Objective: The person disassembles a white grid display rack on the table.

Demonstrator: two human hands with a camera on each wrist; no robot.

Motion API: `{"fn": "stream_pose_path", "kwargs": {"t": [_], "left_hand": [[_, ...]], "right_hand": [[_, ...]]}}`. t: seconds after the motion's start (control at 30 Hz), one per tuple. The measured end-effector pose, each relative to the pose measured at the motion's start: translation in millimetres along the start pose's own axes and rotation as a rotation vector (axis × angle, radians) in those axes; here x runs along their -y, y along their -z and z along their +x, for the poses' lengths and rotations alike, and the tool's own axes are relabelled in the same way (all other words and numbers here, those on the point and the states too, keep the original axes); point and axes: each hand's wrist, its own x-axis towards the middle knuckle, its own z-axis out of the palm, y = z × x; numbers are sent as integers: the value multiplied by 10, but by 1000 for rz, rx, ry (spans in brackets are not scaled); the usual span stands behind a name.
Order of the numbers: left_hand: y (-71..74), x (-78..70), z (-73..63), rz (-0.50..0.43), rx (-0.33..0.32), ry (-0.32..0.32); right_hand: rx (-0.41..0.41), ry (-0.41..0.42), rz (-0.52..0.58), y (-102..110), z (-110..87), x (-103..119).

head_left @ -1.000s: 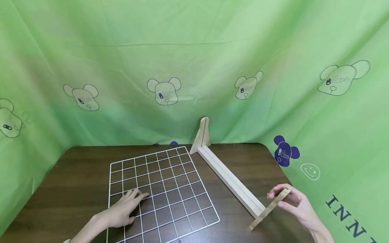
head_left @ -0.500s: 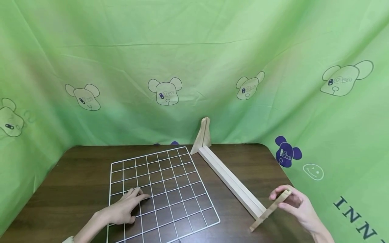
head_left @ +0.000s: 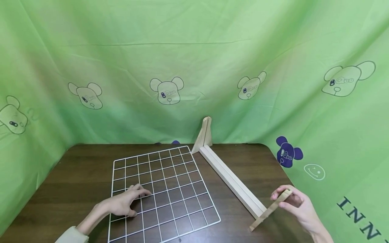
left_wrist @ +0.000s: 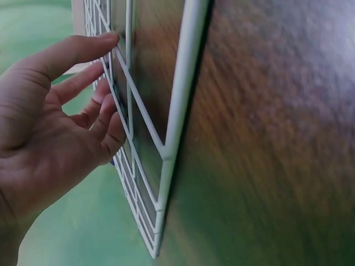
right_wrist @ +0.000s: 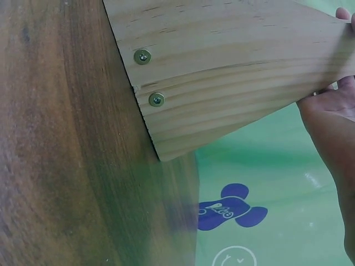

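In the head view a white wire grid panel [head_left: 204, 183] lies on the table at centre left. My left hand [head_left: 121, 202] is over its left part, thumb and fingers spread apart. In the left wrist view, the thumb tip and fingertips [left_wrist: 108, 39] are right at the wires. A pale wooden stand [head_left: 232, 182] lies to the right: a grooved beam between two tapered end boards. My right hand [head_left: 301, 206] pinches the narrow top of the near end board [right_wrist: 222, 72], which stands upright. Two bolt heads [right_wrist: 150, 77] show on its outer face.
The far end board [head_left: 205, 135] stands by the table's back edge. Dark brown wood covers the table [head_left: 82, 172]. Green cloth [head_left: 194, 50] with bear prints hangs behind and at both sides, close to the table's edges.
My left hand has shifted a little forward over the grid, showing more sleeve. My right hand keeps its hold on the end board. The head view has turned slightly.
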Motion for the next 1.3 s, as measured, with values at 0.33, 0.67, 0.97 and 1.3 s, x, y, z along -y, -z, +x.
{"fn": "stream_pose_path", "kwargs": {"t": [0.33,0.67,0.97,1.3], "left_hand": [[13,44,3,-35,0,-23],[66,100,83,-70,-6,-17],[95,140,141,-97,8,-21],[138,162,232,-110,-1,-39]], "right_hand": [[-21,-3,10,-1,-23,-4],[-34,-11,-19,-15,-26,20],[-54,3,-21,-47,-28,24],[-105,9,-46,-142,-39,66]]}}
